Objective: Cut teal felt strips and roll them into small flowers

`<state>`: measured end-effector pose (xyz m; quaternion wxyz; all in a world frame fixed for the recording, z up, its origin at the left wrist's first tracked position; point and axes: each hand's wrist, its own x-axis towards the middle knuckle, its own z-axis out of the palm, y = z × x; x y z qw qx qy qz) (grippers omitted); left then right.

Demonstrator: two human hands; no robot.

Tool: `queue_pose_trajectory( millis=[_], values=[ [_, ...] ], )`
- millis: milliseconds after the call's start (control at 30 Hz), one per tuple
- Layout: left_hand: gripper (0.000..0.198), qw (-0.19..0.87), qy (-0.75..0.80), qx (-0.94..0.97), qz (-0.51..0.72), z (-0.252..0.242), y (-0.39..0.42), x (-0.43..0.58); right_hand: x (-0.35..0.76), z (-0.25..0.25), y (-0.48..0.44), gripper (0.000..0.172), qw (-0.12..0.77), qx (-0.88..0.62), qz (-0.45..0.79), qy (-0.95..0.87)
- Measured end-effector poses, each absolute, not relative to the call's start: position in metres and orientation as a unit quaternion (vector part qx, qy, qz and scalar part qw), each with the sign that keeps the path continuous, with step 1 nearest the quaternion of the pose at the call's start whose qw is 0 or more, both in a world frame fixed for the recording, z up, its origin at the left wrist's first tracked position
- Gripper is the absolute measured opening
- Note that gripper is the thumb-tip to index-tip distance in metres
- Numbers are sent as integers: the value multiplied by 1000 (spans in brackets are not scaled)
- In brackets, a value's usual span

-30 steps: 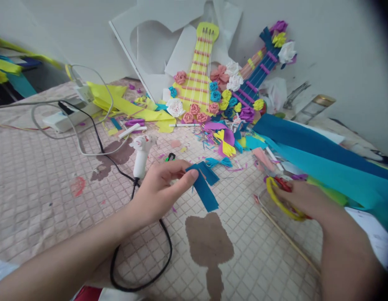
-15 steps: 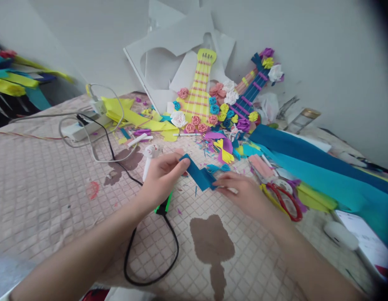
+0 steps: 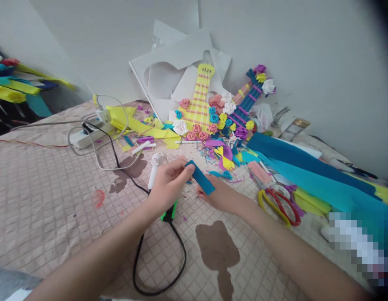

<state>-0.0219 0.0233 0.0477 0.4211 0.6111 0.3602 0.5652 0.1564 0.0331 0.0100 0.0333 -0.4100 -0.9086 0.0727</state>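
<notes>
My left hand (image 3: pixel 169 184) pinches the upper end of a dark blue foam strip (image 3: pixel 200 177) above the tiled mat. The lower end of that strip rests between the fingers of my right hand (image 3: pixel 222 196), which is closed on it. A white glue gun (image 3: pixel 155 172) with a black cord (image 3: pixel 159 267) lies just left of my left hand. Red and yellow scissors (image 3: pixel 280 200) lie on the mat to the right of my right hand.
Two foam guitars, yellow (image 3: pixel 200 104) and blue (image 3: pixel 247 100), decked with paper flowers, lean on white boards (image 3: pixel 169 67) at the wall. Long blue and teal foam sheets (image 3: pixel 310 167) cover the right. A power strip (image 3: pixel 87 136) with cables sits left. Scraps litter the middle.
My right hand left the scissors at the right and came over to take the lower end of the blue strip. The camera view has tilted upward a little.
</notes>
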Motion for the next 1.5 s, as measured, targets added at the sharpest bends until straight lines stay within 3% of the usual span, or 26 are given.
queue_pose_trajectory(
  millis=[267,500,900,1033,1233,1367,1500],
  values=[
    [27,423,371,614,553,43,27,-22,181,27,95,20,114,-479,25,-870],
    [26,414,368,621,554,43,29,-22,170,23,66,8,43,-381,134,-914],
    [24,415,392,626,531,40,27,-22,165,5,33,11,52,-371,88,-923],
    [25,415,396,628,526,38,28,-22,174,6,50,11,101,-401,82,-907],
    [27,414,396,642,510,40,27,-20,194,13,98,24,260,-542,61,-797],
    [28,406,401,655,495,40,24,-19,190,21,78,22,322,-539,156,-762],
    [29,384,409,677,477,37,20,-17,178,29,24,39,337,-505,286,-741]
  ],
)
